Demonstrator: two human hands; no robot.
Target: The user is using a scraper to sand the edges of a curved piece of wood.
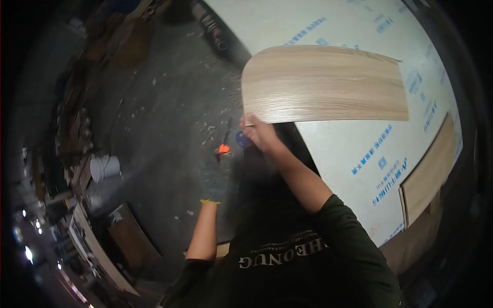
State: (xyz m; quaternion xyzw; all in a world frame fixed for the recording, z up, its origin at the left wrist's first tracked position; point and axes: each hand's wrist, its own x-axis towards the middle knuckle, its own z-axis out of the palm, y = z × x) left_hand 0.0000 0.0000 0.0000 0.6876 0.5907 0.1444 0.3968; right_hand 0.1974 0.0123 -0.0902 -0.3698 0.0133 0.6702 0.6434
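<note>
A pale wood-grain board, rounded at its left end, lies on a sheet-wrapped stack and juts past its left edge. My bare right hand is closed at the board's near left corner, fingers curled against the edge. Just below those fingers shows a round blue thing, partly hidden; its kind is unclear. My left hand, in a grey glove with a yellow cuff, is lower and to the left, over the floor. It grips a slim tool with an orange part; blur hides its exact kind.
The stack's white covering carries blue print. Another wood-grain board rests along its right edge. On the left stand a white bucket and leaning panels. Scraps litter the grey floor. A dark cylindrical object is beyond the board.
</note>
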